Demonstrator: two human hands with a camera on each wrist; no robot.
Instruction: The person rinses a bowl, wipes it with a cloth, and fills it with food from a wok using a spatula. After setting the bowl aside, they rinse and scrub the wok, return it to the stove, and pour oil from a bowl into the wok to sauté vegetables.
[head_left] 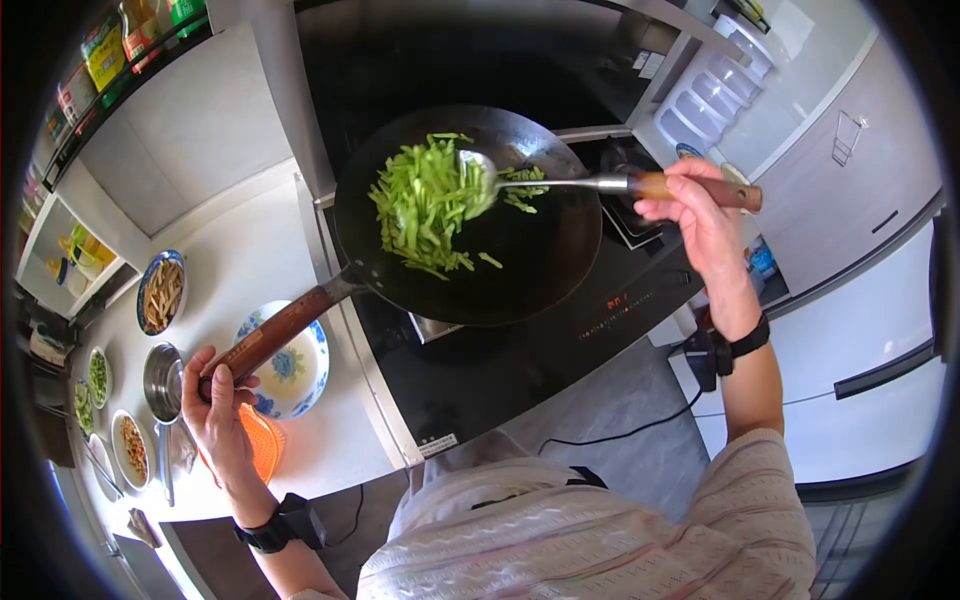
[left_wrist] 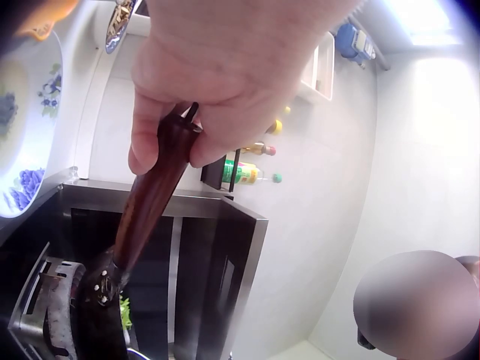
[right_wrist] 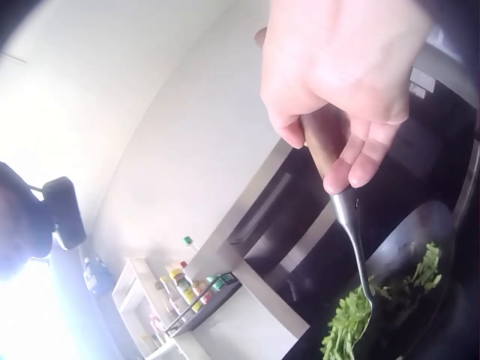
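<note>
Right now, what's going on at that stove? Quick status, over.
Left hand grips wok handle. Right hand holds spatula in green vegetables. Wok tilted above cooktop; nothing blocking.

Head view: bright, even daylight, sharp centre; strong fisheye bend, black vignette at corners | Left wrist view: hand (left_wrist: pixel 225 75) near lens, overexposed and soft; glare top right; blurred patch bottom right | Right wrist view: white blowout lower left, hand (right_wrist: pixel 345 82) soft, background hazy

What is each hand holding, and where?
Left hand grips the wok by its wooden handle's end; right hand grips the spatula by its wooden handle.
</note>
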